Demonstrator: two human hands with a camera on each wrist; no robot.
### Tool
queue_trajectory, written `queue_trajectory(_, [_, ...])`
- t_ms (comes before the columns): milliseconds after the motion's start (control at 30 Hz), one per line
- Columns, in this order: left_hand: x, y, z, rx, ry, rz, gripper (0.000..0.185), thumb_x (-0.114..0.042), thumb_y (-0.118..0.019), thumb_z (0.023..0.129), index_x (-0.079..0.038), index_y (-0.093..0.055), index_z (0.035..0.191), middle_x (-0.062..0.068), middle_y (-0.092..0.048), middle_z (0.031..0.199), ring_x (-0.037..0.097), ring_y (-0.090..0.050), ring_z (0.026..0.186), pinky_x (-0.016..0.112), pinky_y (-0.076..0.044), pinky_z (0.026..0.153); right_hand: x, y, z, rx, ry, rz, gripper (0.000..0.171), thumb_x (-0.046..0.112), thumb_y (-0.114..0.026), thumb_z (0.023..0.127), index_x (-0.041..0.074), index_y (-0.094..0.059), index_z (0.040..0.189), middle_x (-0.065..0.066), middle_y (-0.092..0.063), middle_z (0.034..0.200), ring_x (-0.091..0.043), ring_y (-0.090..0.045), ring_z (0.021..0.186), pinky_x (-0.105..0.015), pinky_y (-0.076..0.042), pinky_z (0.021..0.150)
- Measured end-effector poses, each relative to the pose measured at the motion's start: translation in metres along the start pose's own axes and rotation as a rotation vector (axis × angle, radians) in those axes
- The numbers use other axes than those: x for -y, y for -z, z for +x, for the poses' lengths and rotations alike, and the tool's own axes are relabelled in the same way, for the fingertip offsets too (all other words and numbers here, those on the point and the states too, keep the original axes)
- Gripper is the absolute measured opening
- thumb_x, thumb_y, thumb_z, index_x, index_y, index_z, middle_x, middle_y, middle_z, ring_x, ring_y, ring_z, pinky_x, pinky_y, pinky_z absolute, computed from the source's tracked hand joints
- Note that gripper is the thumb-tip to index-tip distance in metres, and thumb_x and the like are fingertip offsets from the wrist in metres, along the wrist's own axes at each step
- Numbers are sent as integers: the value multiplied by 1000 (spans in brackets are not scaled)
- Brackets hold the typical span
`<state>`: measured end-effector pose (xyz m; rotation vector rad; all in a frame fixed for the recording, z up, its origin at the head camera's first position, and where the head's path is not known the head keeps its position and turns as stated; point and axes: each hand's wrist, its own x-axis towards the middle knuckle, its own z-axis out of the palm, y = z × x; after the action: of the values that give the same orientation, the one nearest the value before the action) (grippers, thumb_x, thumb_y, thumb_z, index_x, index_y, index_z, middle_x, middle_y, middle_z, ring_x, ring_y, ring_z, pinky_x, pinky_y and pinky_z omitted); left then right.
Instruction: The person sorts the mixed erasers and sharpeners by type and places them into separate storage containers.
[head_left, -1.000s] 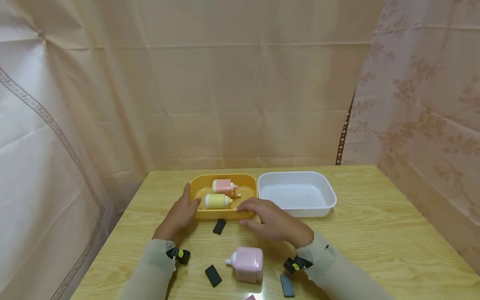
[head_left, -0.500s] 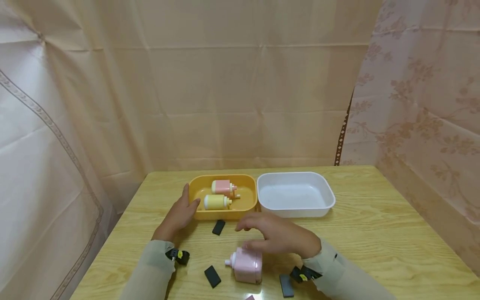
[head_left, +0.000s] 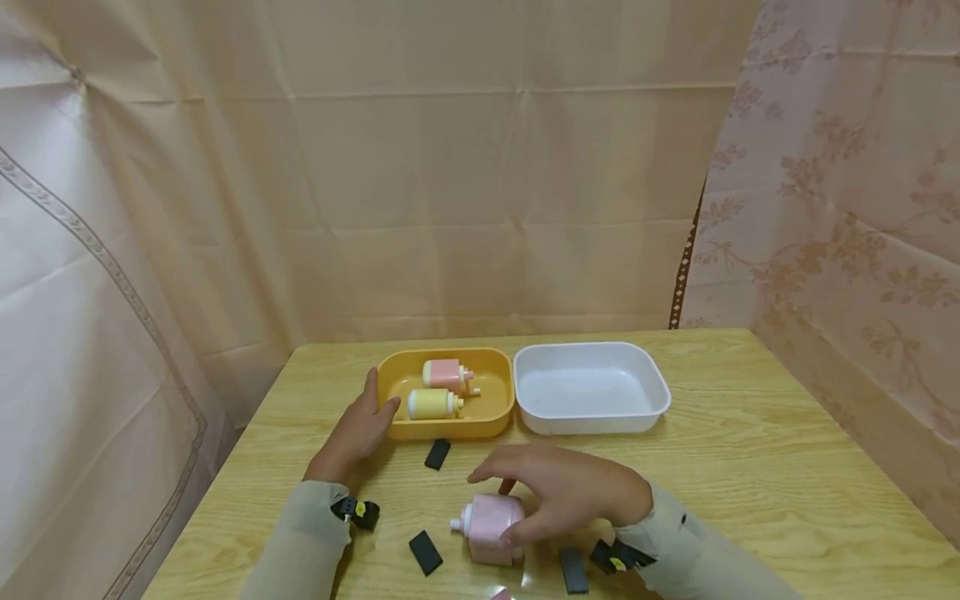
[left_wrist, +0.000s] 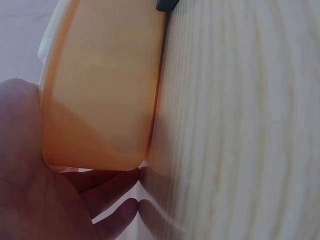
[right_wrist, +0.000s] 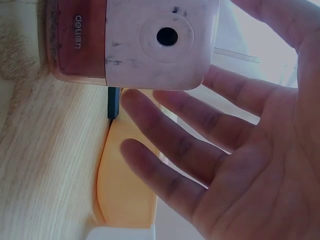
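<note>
My left hand (head_left: 356,430) grips the left end of a yellow tray (head_left: 450,429), its thumb at the rim and its fingers round the outside of the end wall (left_wrist: 100,90). A pink and a yellow crank-handled thing, both small, lie on their sides in that tray. Over a pink desktop pencil sharpener (head_left: 487,527) I hold my right hand (head_left: 577,487), fingers spread and thumb overlapping the near side. In the right wrist view the sharpener shows its round pencil hole (right_wrist: 167,36) and darker shavings drawer (right_wrist: 79,42), with the fingers straight and loose beside it.
A white tray (head_left: 592,423) stands against the right of the yellow one. Small dark blocks lie about: one black block (head_left: 437,454) before the yellow tray, another black block (head_left: 426,552) left of the sharpener, a grey block (head_left: 573,571) to its right. A pink corner (head_left: 502,595) shows at the bottom edge.
My right hand has come back from the yellow tray's front rim towards me, to above the pencil sharpener. The left hand and the trays stay where they were.
</note>
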<state>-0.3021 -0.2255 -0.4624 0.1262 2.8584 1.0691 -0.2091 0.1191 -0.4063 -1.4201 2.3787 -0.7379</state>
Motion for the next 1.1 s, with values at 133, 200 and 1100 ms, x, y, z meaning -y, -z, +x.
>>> queue_trajectory(133, [-1, 0, -1, 3, 2, -5, 82, -43, -37, 110, -10, 16, 164, 24, -11, 171, 44, -20, 156, 60, -18, 125, 2, -2, -2, 16, 26, -15, 71, 47, -81, 86, 23, -53, 147, 8, -60, 140, 3, -61, 110, -23, -53, 94])
queue_trajectory(200, [-2, 1, -2, 3, 1, -12, 82, -43, -37, 110, -10, 15, 164, 24, -10, 172, 44, -19, 156, 60, -18, 125, 3, -3, -2, 8, 47, -40, 73, 46, -82, 85, 23, -54, 147, 9, -61, 139, 2, -59, 110, -21, -52, 94])
queue_trajectory(1100, [-1, 1, 1, 13, 10, -4, 84, -43, -38, 109, -10, 17, 164, 25, -12, 171, 45, -21, 156, 60, -18, 125, 8, -3, -4, 55, 37, -123, 77, 25, -89, 76, 31, -56, 146, 14, -55, 141, 1, -56, 118, -25, -51, 99])
